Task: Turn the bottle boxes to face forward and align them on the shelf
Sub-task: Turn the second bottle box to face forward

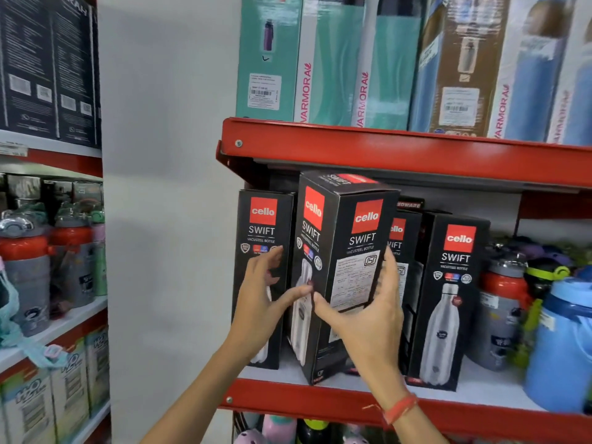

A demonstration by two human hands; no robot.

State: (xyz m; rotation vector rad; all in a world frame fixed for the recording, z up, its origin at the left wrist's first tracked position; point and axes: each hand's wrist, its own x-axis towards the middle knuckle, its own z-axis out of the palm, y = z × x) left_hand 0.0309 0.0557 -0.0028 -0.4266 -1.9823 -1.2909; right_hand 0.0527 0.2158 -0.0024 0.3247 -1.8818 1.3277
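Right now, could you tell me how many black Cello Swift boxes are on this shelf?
4: leftmost box, the turned box in both hands, one partly hidden behind it, and the right box. More may sit behind.

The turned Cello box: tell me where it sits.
In the head view, the turned Cello box stands corner-forward, left of centre on the middle shelf, between two forward-facing boxes, with the left hand and right hand on it.

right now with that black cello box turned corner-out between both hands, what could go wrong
The tilted black Cello Swift box is held by the left hand and right hand. Swinging it square could knock the upright black box on its left. Its top sits close under the red metal shelf edge and might catch.
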